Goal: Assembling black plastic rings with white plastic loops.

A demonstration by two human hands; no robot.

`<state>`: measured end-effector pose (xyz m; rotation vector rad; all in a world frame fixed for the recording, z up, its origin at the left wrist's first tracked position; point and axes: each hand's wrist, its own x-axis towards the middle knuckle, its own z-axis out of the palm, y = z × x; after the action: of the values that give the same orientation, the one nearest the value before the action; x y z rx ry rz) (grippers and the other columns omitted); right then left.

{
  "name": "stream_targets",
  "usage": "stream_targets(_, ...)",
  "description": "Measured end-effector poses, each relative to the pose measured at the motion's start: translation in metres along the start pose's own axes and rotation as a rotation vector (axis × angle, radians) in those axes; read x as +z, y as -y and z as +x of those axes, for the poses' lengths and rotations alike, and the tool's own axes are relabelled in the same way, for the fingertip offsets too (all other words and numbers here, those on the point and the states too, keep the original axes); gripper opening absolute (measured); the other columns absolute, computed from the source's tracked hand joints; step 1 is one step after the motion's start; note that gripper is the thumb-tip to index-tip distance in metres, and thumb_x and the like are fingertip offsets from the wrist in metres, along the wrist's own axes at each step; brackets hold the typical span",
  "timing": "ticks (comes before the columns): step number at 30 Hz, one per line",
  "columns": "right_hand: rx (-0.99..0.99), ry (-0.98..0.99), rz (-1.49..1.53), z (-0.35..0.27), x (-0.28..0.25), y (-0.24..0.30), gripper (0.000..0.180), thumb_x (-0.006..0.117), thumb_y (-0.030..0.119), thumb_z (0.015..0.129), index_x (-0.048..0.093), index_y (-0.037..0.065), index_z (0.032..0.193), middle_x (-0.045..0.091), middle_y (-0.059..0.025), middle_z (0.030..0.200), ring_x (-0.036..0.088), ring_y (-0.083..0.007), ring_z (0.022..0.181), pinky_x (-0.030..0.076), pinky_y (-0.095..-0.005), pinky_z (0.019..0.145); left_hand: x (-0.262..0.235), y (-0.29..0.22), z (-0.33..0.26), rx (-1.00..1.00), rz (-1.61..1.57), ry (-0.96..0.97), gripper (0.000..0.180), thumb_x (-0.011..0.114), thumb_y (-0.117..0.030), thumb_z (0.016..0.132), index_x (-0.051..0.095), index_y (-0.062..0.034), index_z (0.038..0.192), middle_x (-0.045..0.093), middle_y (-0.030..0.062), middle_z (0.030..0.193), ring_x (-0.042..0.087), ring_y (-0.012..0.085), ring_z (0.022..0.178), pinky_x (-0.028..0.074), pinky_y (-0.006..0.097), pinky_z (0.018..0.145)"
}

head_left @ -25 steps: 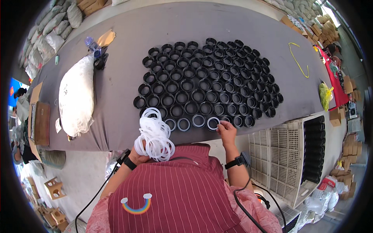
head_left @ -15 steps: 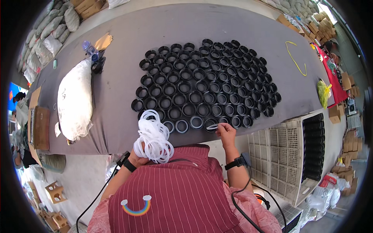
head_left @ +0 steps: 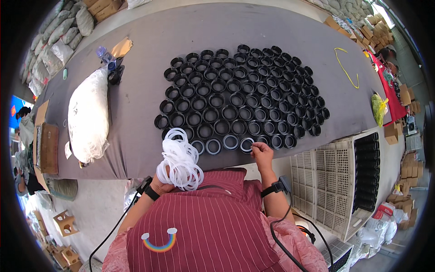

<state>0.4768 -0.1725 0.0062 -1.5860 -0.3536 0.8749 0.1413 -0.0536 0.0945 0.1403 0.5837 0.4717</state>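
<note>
"Head view: what is the right hand [head_left: 263,155] doing?"

"Its thumb and forefinger are close together at the right edge of a white ring [head_left: 241,145], at ten o'clock from the hand. I cannot tell whether they grip it or merely touch it. The ring appears to lie flat over a black ring in the nearest row, probably the easiest one to reach."

"And the left hand [head_left: 161,183]?"

"Fingers clamped on a bunch of white rings [head_left: 181,164] that fans out towards one o'clock. Holding them gathered there seems to keep them handy and leave the other hand free."

"Further out?"

"The black rings [head_left: 222,134] stand close together, openings up, between eleven and twelve o'clock from the right hand, presumably so every opening is exposed. They cover the middle of the grey desk [head_left: 140,90]."

"Beyond those?"

"A white sack [head_left: 89,115] lies at half past ten from the left hand, well apart from them. From the right hand, a pale crate [head_left: 321,181] is at four o'clock, a yellow bag [head_left: 378,110] at two."
</note>
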Motion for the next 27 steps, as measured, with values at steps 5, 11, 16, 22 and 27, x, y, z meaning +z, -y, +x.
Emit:
stream_targets(5, -0.041, -0.063, -0.293, 0.004, 0.0, -0.005, 0.01, 0.06, 0.003, 0.076, 0.064, 0.0, 0.085, 0.061, -0.0032, 0.066, 0.054, -0.0083, 0.052, 0.044, -0.0219, 0.048, -0.002, -0.002, 0.001, -0.007, 0.002, 0.015, 0.042, 0.053, -0.02, 0.087, 0.043, -0.0043, 0.124, 0.053, 0.0141, 0.119, 0.054, 0.028, 0.107, 0.044, 0.044, 0.094)
stream_targets(11, -0.375, -0.025, -0.804, 0.001, 0.006, 0.005, 0.013, 0.061, 0.013, 0.073, 0.068, 0.007, 0.082, 0.063, -0.0102, 0.073, 0.062, -0.0247, 0.066, 0.049, -0.0327, 0.064, -0.015, 0.002, 0.001, 0.016, 0.039, 0.016, 0.038, 0.042, -0.025, 0.092, 0.042, -0.007, 0.126, 0.05, 0.0119, 0.123, 0.051, 0.0268, 0.111, 0.042, 0.043, 0.095)
stream_targets(16, -0.432, -0.032, -0.936, -0.009, 0.011, 0.03, 0.013, 0.064, 0.016, 0.072, 0.068, 0.009, 0.082, 0.059, -0.0073, 0.069, 0.059, -0.023, 0.068, 0.047, -0.0336, 0.061, 0.007, 0.005, 0.006, 0.008, 0.073, 0.067, 0.035, 0.044, -0.02, 0.092, 0.043, -0.0047, 0.123, 0.053, 0.0122, 0.117, 0.054, 0.0242, 0.105, 0.046, 0.04, 0.092)
stream_targets(22, -0.111, 0.416, -0.088, -0.04, 0.105, 0.118, 0.014, 0.064, 0.009, 0.077, 0.067, 0.0, 0.088, 0.063, -0.0008, 0.081, 0.055, -0.006, 0.07, 0.044, -0.0211, 0.061, 0.025, 0.005, 0.011, -0.085, 0.096, 0.119, 0.035, 0.049, -0.017, 0.09, 0.045, -0.0055, 0.123, 0.054, 0.0116, 0.116, 0.056, 0.0237, 0.103, 0.047, 0.04, 0.091)
stream_targets(27, -0.313, 0.56, -0.162, -0.046, 0.145, 0.123, 0.016, 0.065, 0.008, 0.077, 0.065, -0.001, 0.09, 0.063, -0.002, 0.077, 0.057, -0.0082, 0.068, 0.046, -0.0221, 0.062, 0.024, 0.011, 0.016, -0.149, 0.077, 0.118, 0.036, 0.049, -0.018, 0.09, 0.045, -0.0046, 0.123, 0.053, 0.0125, 0.118, 0.055, 0.0243, 0.105, 0.046, 0.041, 0.093)
